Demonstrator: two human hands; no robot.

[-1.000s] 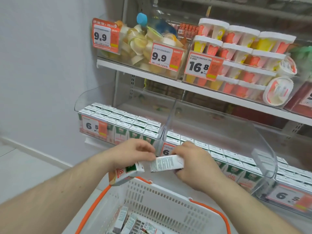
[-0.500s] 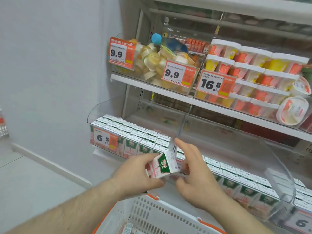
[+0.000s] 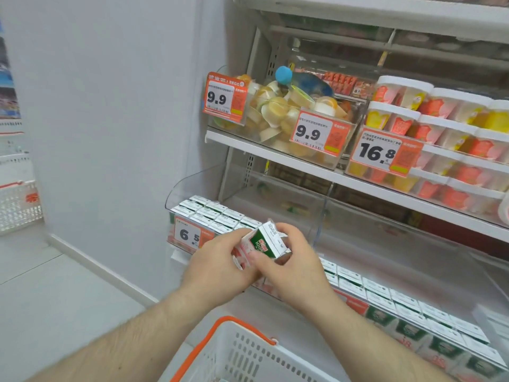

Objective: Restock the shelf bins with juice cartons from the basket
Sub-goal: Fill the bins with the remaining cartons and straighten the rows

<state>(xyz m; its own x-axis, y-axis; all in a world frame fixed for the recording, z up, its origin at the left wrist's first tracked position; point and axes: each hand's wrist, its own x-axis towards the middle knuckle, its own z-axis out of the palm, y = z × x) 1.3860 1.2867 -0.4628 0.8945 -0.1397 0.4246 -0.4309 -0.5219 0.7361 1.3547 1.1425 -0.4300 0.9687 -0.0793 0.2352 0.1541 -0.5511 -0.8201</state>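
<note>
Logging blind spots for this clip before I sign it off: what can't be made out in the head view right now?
- Basket contents: cut off by the bottom edge, so cartons left cannot be counted.
- Juice carton: how many are held is unclear; the left hand and right hand cover the lower part.
- Small print on the price tag: too small and blurred, and the left hand hides its right side.
- Back of the bin: hazy behind clear plastic.

Green-and-white carton, orange-handled white basket
</note>
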